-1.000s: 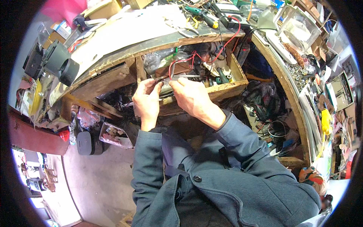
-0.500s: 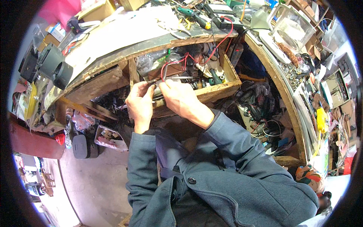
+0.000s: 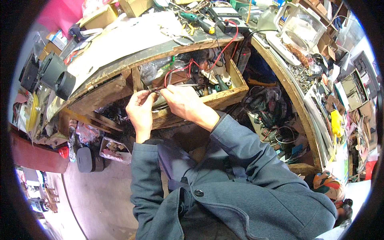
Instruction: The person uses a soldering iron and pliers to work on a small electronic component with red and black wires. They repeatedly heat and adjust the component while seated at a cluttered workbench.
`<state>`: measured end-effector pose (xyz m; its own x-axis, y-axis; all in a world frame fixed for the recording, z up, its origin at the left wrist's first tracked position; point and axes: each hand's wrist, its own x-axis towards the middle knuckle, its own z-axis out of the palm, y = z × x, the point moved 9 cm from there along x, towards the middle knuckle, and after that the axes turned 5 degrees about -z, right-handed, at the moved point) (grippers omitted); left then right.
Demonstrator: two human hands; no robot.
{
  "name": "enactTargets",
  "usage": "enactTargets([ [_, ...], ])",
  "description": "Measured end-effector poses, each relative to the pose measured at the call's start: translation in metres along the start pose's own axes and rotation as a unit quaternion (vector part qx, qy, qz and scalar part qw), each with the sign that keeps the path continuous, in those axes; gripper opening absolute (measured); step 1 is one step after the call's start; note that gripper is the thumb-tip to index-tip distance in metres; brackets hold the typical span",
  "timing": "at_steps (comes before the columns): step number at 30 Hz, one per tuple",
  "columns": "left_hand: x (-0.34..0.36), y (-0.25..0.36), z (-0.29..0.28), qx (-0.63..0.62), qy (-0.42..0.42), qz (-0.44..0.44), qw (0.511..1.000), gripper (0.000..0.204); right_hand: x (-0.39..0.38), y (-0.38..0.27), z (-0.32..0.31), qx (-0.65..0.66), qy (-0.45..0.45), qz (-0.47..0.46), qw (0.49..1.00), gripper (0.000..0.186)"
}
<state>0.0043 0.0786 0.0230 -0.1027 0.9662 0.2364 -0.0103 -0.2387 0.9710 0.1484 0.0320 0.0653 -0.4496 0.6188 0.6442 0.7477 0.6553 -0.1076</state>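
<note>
Both hands meet above the front edge of the open wooden drawer (image 3: 224,97). My left hand (image 3: 140,114) pinches a small dark piece (image 3: 153,91) between thumb and fingertips; its exact kind is too small to tell. Close beside it, my right hand (image 3: 186,105) is closed on the end of a red wire (image 3: 165,76), whose tip the fingers hide. That wire loops back over the drawer and up to a black device (image 3: 232,26) on the bench. Inside the drawer lie a green-handled tool (image 3: 221,83), clear plastic bags (image 3: 150,72) and assorted small parts.
On the bench, a large white sheet (image 3: 132,38) lies left of pliers (image 3: 179,37) and a green-yellow screwdriver (image 3: 198,21). A clear plastic container (image 3: 302,30) stands on the cluttered right-hand bench. Tangled cables (image 3: 268,106) fill the space beneath it. A dark case (image 3: 85,159) sits on the floor.
The view has shifted slightly, so hands and bench appear a little further left. Both hands keep their grip, with fingertips still close together.
</note>
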Motion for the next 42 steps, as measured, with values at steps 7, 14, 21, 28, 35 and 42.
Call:
enactTargets([
  [7,-0.012,0.001,0.006,0.105,0.037,0.02,0.994,0.019,-0.002,0.003,0.008,-0.008,0.005,0.05,0.999,0.011],
  [14,-0.006,-0.005,0.007,0.079,0.015,0.02,0.997,0.02,-0.014,0.003,-0.009,-0.048,0.063,0.068,0.995,0.01],
  [21,-0.007,-0.001,0.009,0.096,0.003,0.008,0.995,0.021,-0.011,-0.004,-0.012,-0.059,0.06,0.06,0.995,0.008],
  [28,-0.005,0.0,0.011,0.071,-0.011,0.019,0.997,0.019,-0.005,-0.007,-0.012,-0.048,0.071,0.034,0.996,0.008],
  [35,-0.006,-0.004,0.011,0.097,-0.008,0.024,0.995,0.019,-0.011,-0.009,-0.008,-0.05,0.015,0.035,0.998,0.01],
  [42,-0.008,0.001,0.01,0.118,0.0,0.04,0.992,0.018,-0.004,-0.008,0.001,-0.047,0.011,0.049,0.998,0.01],
])
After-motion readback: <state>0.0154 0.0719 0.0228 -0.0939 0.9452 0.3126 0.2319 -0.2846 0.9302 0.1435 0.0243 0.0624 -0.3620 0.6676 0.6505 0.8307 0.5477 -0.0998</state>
